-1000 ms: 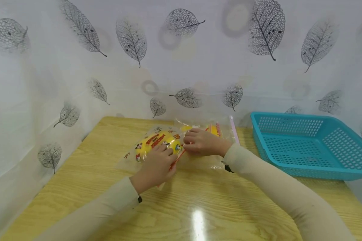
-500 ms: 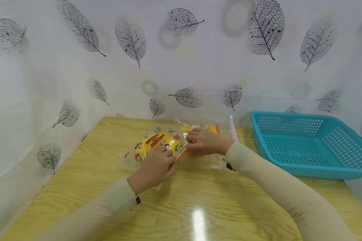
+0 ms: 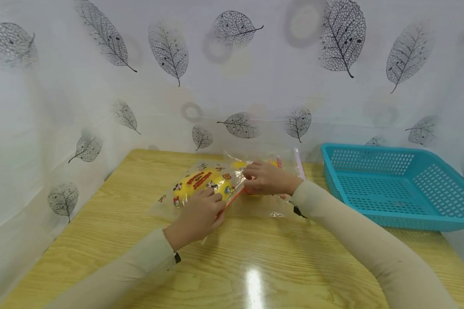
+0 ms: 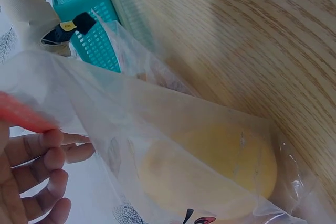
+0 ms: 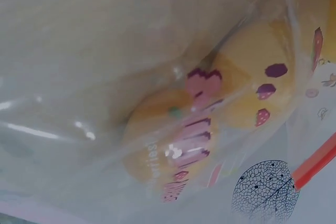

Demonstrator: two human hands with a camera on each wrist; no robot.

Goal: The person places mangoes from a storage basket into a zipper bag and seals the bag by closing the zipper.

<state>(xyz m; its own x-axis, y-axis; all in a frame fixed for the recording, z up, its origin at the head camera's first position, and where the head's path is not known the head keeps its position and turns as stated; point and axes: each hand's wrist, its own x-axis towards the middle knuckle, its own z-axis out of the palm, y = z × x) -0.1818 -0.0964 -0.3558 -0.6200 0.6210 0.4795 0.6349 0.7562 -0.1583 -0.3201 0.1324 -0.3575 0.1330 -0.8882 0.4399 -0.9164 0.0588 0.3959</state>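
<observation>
A clear zip bag (image 3: 205,179) with a cartoon print and a red zip strip (image 3: 235,197) lies on the table, a rounded yellow item (image 4: 220,163) inside. My left hand (image 3: 199,214) grips the near part of the red-edged side, fingers curled against the strip in the left wrist view. At the strip's far end, my right hand (image 3: 268,178) pinches the edge with bent fingers; its thumb is hidden. Beneath that hand lies a second clear bag (image 3: 255,208) with a pale purple edge (image 3: 299,165). Rounded yellow items (image 5: 257,77) show through it in the right wrist view.
A turquoise perforated basket (image 3: 346,206) stands at the right side of the wooden table (image 3: 286,266). Behind the table hangs a white curtain (image 3: 263,94) with a leaf pattern. Black bands (image 3: 299,211) show at the sleeve cuffs.
My right hand has slid a little to the right and away along the red strip, baring more of it. The left hand stays nearly still on the bag's edge.
</observation>
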